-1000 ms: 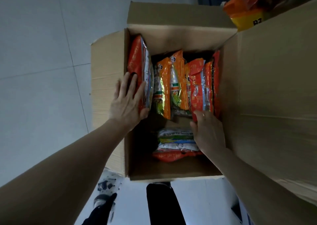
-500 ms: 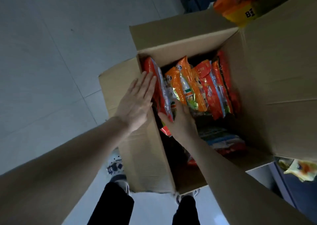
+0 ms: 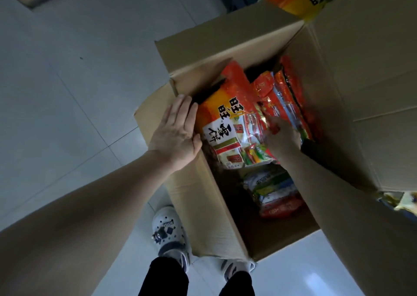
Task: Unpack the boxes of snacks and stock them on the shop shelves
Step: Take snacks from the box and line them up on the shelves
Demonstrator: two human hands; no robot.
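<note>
Early stage, I'd say: open brown cardboard box [image 3: 203, 205] well stocked, no shelves in view; orange-red snack packet [image 3: 228, 124] tilted inside near left wall; left hand [image 3: 174, 133] flat, fingers straight, against it; right hand [image 3: 283, 138] at opposite edge, grip blurred, cannot tell.

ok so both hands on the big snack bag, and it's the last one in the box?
Not the last: head view shows red bags standing beside the big snack bag, flat bags lying below. Left hand and right hand are on it.
</note>
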